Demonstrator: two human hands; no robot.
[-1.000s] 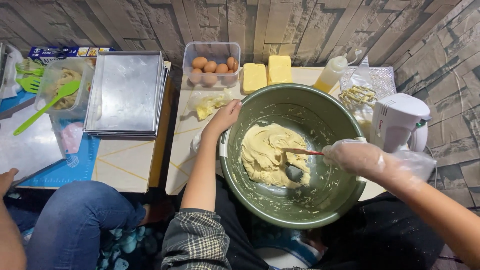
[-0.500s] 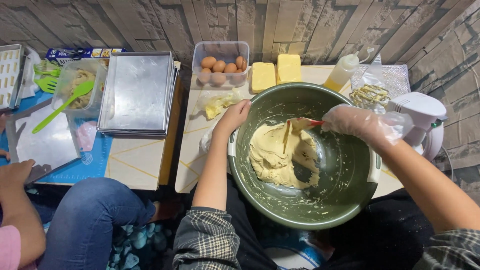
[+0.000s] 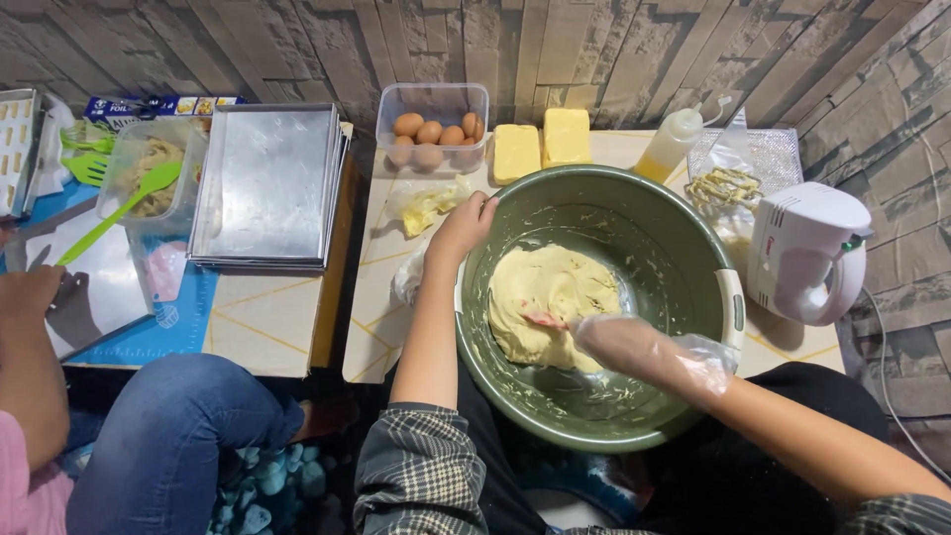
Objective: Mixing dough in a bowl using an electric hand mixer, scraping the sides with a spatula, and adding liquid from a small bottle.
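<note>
A large green mixing bowl (image 3: pixel 693 238) sits in front of me with pale yellow dough (image 3: pixel 550 292) heaped in its left half. My left hand (image 3: pixel 462 230) grips the bowl's left rim. My right hand (image 3: pixel 619 344), in a clear plastic glove, is low inside the bowl at the dough's near edge and holds a red-handled spatula (image 3: pixel 543 321) whose blade is pressed into the dough.
A white hand mixer (image 3: pixel 804 253) stands right of the bowl. Behind the bowl are an egg tub (image 3: pixel 433 129), two butter blocks (image 3: pixel 541 146) and a squeeze bottle (image 3: pixel 671 145). Stacked metal trays (image 3: pixel 267 188) lie to the left. Another person's hand (image 3: pixel 30 289) and jeans-clad knee (image 3: pixel 173 436) are at left.
My right hand swept the spatula from the bowl's right side up to its far side, then down to the near edge of the dough. The left hand stayed on the rim.
</note>
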